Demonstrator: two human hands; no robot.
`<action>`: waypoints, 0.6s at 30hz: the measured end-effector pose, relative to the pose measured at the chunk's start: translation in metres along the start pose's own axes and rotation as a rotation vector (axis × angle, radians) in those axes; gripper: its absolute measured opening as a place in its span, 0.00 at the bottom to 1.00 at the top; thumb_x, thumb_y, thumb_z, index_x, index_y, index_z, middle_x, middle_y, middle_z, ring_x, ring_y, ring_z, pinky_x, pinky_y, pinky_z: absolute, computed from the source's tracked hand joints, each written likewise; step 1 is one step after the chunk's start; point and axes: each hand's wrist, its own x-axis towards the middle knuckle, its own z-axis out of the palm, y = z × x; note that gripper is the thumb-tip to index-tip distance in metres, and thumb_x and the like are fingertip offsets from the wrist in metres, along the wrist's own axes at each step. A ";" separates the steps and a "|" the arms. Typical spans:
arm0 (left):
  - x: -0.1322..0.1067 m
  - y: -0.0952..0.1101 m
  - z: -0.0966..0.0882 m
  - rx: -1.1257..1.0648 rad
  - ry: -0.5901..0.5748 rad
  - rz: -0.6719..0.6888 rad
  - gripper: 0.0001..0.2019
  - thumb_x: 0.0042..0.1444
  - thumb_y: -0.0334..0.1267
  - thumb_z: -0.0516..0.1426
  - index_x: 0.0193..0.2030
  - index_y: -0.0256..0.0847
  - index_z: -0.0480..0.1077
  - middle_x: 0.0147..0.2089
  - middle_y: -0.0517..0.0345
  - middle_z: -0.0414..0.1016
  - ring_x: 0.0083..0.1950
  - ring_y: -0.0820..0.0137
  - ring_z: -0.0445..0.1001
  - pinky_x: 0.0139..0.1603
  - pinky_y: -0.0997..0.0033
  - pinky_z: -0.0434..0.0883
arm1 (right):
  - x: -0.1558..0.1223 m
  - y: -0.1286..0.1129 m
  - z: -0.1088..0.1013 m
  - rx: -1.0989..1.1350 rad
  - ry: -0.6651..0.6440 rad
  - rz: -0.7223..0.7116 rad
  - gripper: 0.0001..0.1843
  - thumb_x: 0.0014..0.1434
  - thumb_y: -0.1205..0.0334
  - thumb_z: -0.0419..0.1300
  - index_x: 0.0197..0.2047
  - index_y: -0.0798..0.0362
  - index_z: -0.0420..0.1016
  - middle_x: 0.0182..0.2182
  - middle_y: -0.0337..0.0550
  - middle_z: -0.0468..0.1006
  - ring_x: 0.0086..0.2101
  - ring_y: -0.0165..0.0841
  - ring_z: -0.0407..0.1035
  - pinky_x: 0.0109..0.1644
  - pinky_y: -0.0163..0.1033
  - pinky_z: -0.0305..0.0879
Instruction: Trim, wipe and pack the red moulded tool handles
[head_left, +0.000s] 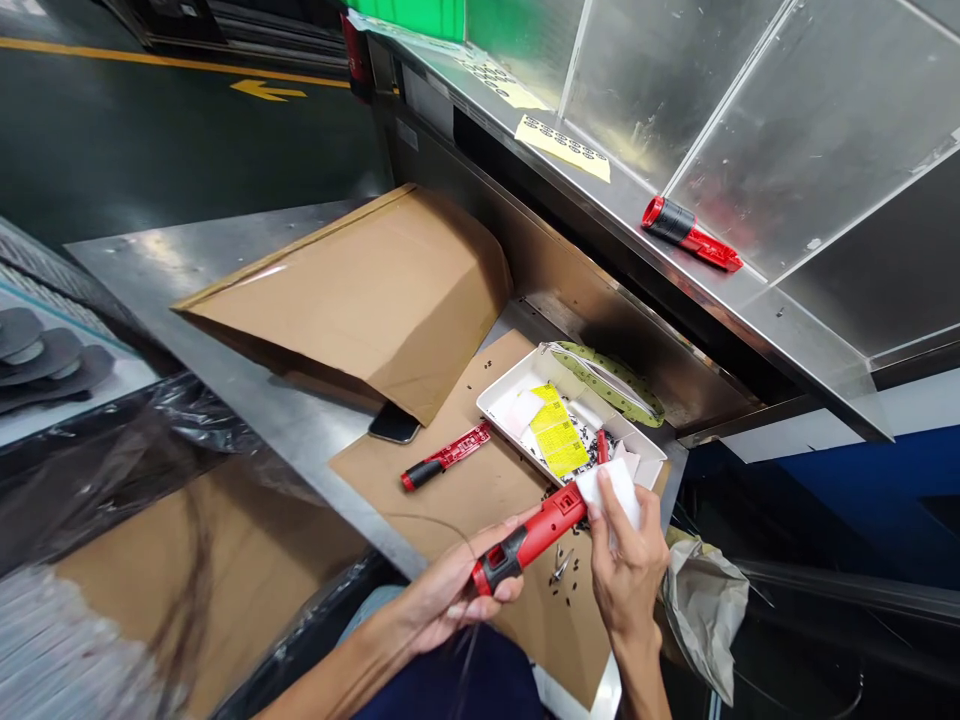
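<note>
My left hand (439,600) grips a red and black plastic tool housing (541,532) by its lower, black-banded end. At the far end of that housing, my right hand (628,550) pinches a white pad (619,480) against the red plastic; whether it is cloth or foam I cannot tell. A white tray (501,420) lies just beyond my hands, with a yellow label sheet (558,430), small black parts and a red piece inside. On the cardboard sheet (450,500) to the left rests another red and black housing half (444,458), its inner side up.
A big brown cardboard box (360,290) leans over the table, a dark phone-like object (394,423) at its edge. Behind the tray lies a green pouch (615,385). The metal shelf above holds a red and black housing piece (691,234) and a yellow sticker strip (564,146).
</note>
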 end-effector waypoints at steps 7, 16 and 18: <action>0.011 -0.005 -0.007 -0.292 -0.129 -0.147 0.24 0.73 0.45 0.37 0.38 0.35 0.68 0.19 0.66 0.62 0.11 0.88 0.46 0.11 0.93 0.40 | 0.000 0.001 0.001 0.040 0.036 0.047 0.19 0.69 0.58 0.54 0.59 0.50 0.76 0.45 0.53 0.74 0.43 0.39 0.74 0.40 0.40 0.71; 0.021 -0.007 -0.017 -0.403 -0.289 -0.174 0.21 0.72 0.41 0.45 0.28 0.33 0.62 0.20 0.67 0.57 0.12 0.90 0.49 0.10 0.95 0.45 | -0.019 -0.011 0.000 0.086 -0.007 0.013 0.20 0.68 0.61 0.54 0.60 0.47 0.75 0.45 0.52 0.74 0.43 0.38 0.75 0.40 0.40 0.73; 0.021 -0.007 -0.017 -0.398 -0.324 -0.153 0.18 0.71 0.38 0.48 0.29 0.32 0.64 0.21 0.67 0.58 0.12 0.90 0.50 0.10 0.97 0.46 | -0.019 -0.012 0.001 0.117 -0.062 -0.037 0.21 0.68 0.62 0.54 0.62 0.46 0.73 0.46 0.52 0.74 0.43 0.37 0.75 0.41 0.39 0.73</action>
